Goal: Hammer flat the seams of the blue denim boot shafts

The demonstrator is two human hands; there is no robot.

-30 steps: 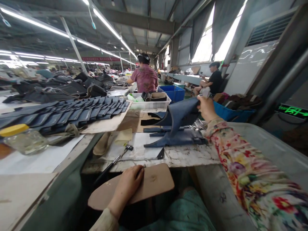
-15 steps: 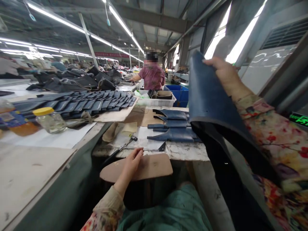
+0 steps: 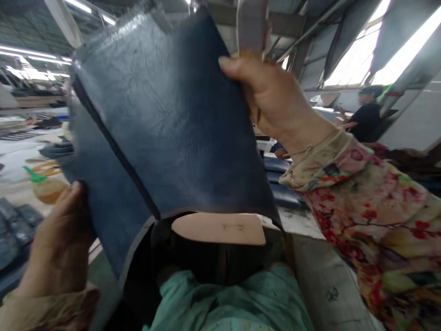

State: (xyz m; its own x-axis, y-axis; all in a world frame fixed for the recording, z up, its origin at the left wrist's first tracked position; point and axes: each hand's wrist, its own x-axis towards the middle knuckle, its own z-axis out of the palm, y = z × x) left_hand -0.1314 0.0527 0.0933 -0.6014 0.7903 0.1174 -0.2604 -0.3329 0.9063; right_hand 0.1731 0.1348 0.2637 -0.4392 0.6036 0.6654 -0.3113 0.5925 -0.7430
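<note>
A large dark blue leather-like piece is held up in front of me, with a dark seam line running down its left part and a curved lower edge. My left hand grips its left edge, thumb on the near face. At the upper right edge my right hand pinches it, the other fingers behind. A flat greyish strip stands up just above my right hand; whether that hand holds it I cannot tell. Below the blue piece is a tan board with one rounded end, above my lap.
More blue pieces lie on the bench behind my right wrist. To the left are a jar with amber contents and a green item, and blurred dark pieces. A person is at the far right.
The blue piece has come from the right side to in front of me, spread wider. My left hand has left the tan board and taken the piece's left edge. The view has shifted.
</note>
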